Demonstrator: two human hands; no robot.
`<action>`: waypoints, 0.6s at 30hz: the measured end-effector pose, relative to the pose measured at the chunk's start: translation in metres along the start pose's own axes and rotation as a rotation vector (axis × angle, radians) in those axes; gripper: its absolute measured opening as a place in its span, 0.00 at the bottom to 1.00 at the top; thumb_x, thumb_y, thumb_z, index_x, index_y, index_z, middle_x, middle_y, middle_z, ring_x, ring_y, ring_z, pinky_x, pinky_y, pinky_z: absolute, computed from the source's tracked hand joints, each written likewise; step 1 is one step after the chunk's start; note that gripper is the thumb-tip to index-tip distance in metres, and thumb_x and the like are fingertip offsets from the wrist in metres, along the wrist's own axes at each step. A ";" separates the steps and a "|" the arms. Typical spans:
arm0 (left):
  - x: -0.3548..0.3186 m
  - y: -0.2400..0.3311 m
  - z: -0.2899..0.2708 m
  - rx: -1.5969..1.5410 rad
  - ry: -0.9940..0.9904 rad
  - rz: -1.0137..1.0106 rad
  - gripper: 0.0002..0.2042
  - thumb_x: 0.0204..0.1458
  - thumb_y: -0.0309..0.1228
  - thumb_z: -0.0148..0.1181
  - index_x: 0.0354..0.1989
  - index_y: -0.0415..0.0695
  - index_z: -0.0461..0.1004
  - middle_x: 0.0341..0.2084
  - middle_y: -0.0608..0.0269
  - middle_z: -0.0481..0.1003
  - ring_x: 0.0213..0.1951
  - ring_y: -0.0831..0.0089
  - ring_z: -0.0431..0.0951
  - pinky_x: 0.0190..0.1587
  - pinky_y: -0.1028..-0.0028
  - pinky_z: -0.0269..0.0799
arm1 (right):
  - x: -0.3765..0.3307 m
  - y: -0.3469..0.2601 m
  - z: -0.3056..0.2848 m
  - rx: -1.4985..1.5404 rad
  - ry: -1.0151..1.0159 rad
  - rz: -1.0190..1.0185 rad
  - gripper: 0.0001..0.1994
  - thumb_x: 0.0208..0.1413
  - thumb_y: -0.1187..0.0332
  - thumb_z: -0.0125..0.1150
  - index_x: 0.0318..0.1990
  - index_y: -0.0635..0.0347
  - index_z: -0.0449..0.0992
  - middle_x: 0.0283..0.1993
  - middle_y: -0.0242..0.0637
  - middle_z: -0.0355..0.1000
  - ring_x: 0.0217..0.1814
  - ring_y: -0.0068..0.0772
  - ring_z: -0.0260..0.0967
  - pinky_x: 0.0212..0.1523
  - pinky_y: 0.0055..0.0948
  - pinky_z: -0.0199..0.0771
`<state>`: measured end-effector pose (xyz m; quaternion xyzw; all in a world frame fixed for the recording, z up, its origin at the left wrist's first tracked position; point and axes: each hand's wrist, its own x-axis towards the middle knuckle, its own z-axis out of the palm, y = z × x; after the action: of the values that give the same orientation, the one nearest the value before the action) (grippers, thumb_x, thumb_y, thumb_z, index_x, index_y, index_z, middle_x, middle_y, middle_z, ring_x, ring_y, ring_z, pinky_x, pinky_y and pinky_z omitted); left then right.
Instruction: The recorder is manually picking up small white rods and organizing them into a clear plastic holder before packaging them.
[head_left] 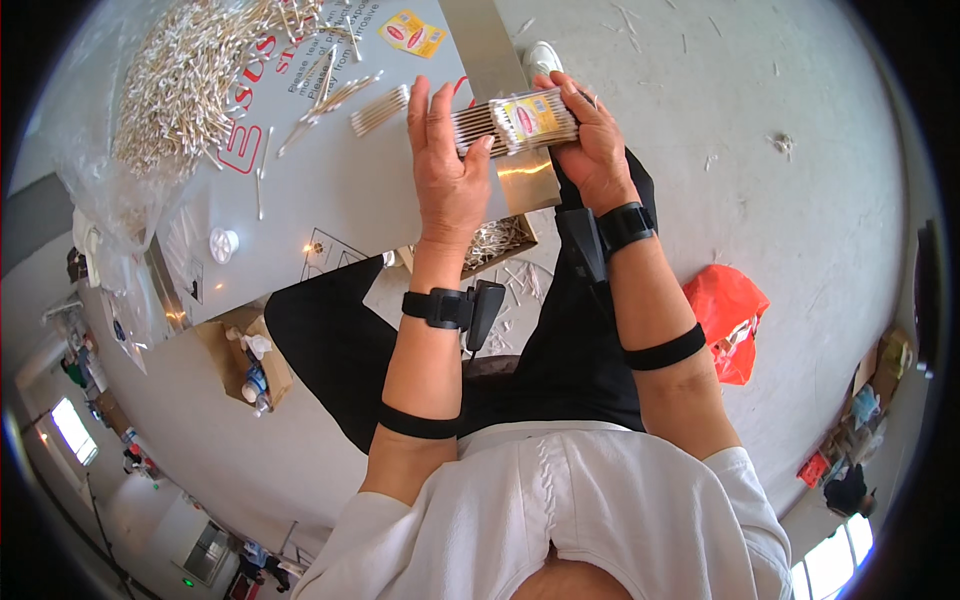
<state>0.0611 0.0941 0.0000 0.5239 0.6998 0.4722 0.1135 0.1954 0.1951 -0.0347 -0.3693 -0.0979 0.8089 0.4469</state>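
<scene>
You have a bundle of cotton swabs (pixel 515 122) in a clear sleeve with a yellow and red label, held level between both hands in the upper middle of the frame, above the edge of the grey table (pixel 340 200). Your right hand (pixel 592 140) wraps the bundle's right end, fingers curled over the top and pressed against the wrapper. Your left hand (pixel 447 160) stands upright against the left end, fingers straight and close together, thumb tip touching the bare sticks that poke out of the sleeve. Both hands are in contact with the bundle, so it is gripped from either end.

Just left of your left hand, a small loose row of swabs (pixel 380 110) lies on the table, with more scattered sticks (pixel 335 98) further left. In the upper left of the frame a large heap of swabs (pixel 185 80) spreads over clear plastic. A spare yellow label (pixel 412 33) lies near the top edge. A small white cap (pixel 222 243) sits on the table toward the left.

Below the bundle, under the table edge, an open cardboard box (pixel 500 240) holds more swabs. Each wrist carries a black band (pixel 625 225), and the left one holds a small black device (pixel 485 312). On the floor at the right of the frame lies an orange-red plastic bag (pixel 728 315)
</scene>
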 end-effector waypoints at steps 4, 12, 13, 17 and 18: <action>0.001 -0.006 -0.010 0.004 -0.072 0.005 0.35 0.43 0.19 0.66 0.63 0.42 0.63 0.67 0.49 0.57 0.67 0.54 0.60 0.67 0.62 0.59 | 0.002 -0.001 -0.001 -0.011 -0.028 -0.001 0.15 0.64 0.70 0.55 0.55 0.69 0.70 0.53 0.50 0.75 0.54 0.41 0.73 0.57 0.40 0.74; 0.004 -0.008 0.002 -0.166 0.000 -0.049 0.30 0.54 0.26 0.60 0.66 0.40 0.59 0.68 0.49 0.56 0.69 0.56 0.56 0.69 0.62 0.52 | 0.002 0.000 0.001 0.019 -0.013 -0.004 0.15 0.63 0.72 0.55 0.55 0.69 0.70 0.53 0.50 0.75 0.54 0.41 0.73 0.57 0.41 0.74; 0.005 -0.009 0.006 -0.328 0.079 -0.056 0.26 0.60 0.32 0.55 0.66 0.38 0.58 0.69 0.49 0.55 0.70 0.55 0.55 0.70 0.62 0.51 | 0.001 0.000 0.002 0.020 -0.015 -0.003 0.15 0.63 0.72 0.55 0.55 0.69 0.70 0.53 0.50 0.75 0.54 0.41 0.73 0.57 0.41 0.74; 0.009 -0.006 0.022 -0.355 0.076 -0.133 0.28 0.67 0.43 0.43 0.69 0.36 0.54 0.69 0.47 0.55 0.70 0.57 0.54 0.70 0.64 0.49 | -0.001 0.002 0.007 0.021 0.000 -0.028 0.14 0.63 0.72 0.56 0.54 0.69 0.71 0.52 0.49 0.75 0.54 0.41 0.73 0.57 0.41 0.74; 0.009 -0.004 0.024 -0.358 0.073 -0.132 0.28 0.67 0.43 0.43 0.69 0.36 0.54 0.69 0.47 0.55 0.70 0.57 0.54 0.70 0.64 0.49 | -0.002 0.002 0.007 0.014 0.005 -0.037 0.14 0.63 0.72 0.56 0.53 0.69 0.72 0.52 0.49 0.75 0.54 0.41 0.73 0.57 0.41 0.74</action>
<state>0.0702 0.1146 -0.0124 0.4308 0.6411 0.5993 0.2103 0.1901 0.1939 -0.0299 -0.3661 -0.0980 0.8002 0.4647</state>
